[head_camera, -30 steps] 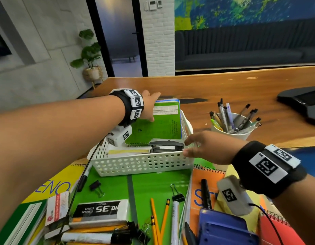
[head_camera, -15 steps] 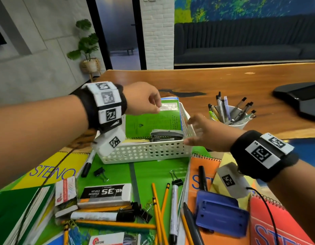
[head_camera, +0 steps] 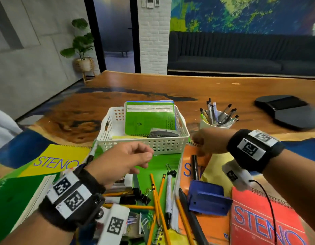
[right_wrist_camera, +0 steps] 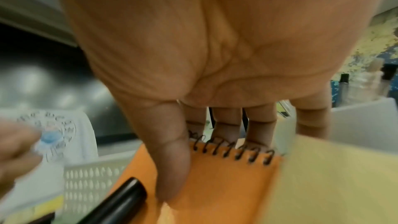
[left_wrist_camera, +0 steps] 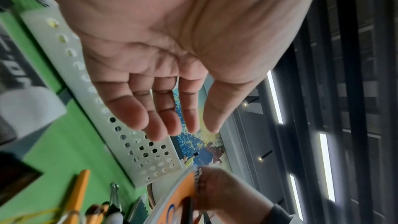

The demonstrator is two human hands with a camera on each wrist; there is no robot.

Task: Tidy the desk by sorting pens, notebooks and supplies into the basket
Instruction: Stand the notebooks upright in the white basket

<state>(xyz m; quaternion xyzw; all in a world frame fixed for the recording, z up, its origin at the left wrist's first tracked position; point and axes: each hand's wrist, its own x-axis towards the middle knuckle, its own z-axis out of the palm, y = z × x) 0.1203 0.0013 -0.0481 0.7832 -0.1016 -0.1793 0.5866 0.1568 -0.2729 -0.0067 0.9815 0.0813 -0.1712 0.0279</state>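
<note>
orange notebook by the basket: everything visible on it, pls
The orange notebook is a steno pad with a card-like orange cover, black wire spiral binding along its top edge and blue lettering, partly hidden. It lies just right of the white basket, on a yellow sheet. A black pen rests on its cover. The right hand grips its spiral end, thumb on the cover, fingers behind the binding. Whether that end is lifted is unclear.

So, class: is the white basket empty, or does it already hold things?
Not empty: the basket holds a green notebook leaning on its far wall and a grey stapler.
</note>
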